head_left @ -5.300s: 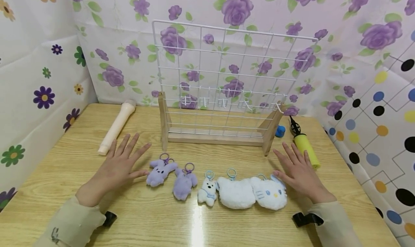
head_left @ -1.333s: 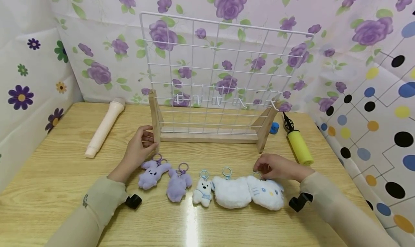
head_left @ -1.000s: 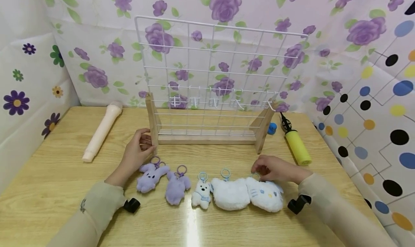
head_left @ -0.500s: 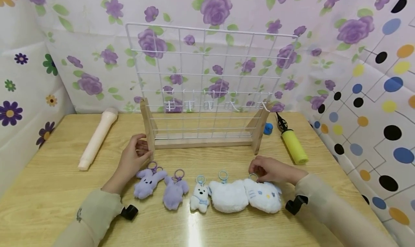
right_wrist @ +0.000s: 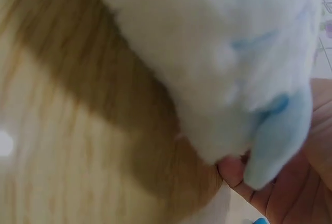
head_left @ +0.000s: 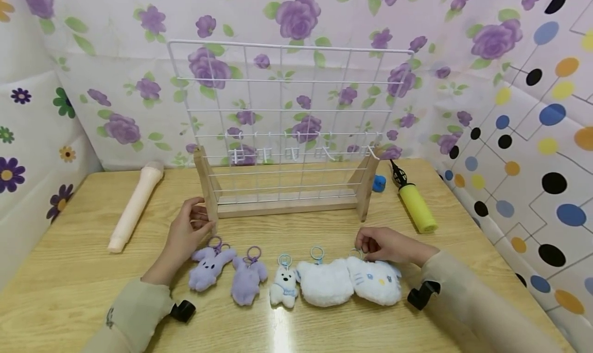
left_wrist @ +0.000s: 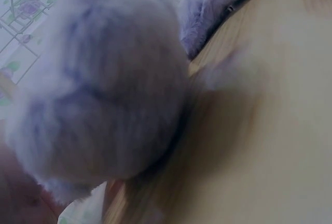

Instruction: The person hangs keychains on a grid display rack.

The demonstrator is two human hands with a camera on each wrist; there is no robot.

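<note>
In the head view my left hand [head_left: 187,232] grips the left wooden leg of a white wire grid rack [head_left: 282,209], thumb in front and fingers curled at its side. My right hand [head_left: 389,245] has its fingertips curled at the key ring [head_left: 355,252] of a white plush cat-head keychain [head_left: 377,283], pinching it. The cat's blue ear [right_wrist: 280,141] partly hides this hand in the right wrist view. Left of it lie another fluffy white keychain [head_left: 326,283], a small white bear keychain [head_left: 284,288] and two purple plush keychains [head_left: 247,283], one [left_wrist: 98,89] filling much of the left wrist view.
Several white hooks [head_left: 292,154] hang on the grid. A pale microphone-shaped stick [head_left: 136,206] lies on the left of the wooden table [head_left: 222,327]. On the right are a small blue toy [head_left: 379,183] and a yellow hand pump [head_left: 417,206]. Patterned cloth [head_left: 523,152] encloses the table.
Earlier both hands lay spread on the table. The left moved to the rack's leg, the right to the cat keychain's ring. Over the last second the view shifted while both hands stayed put.
</note>
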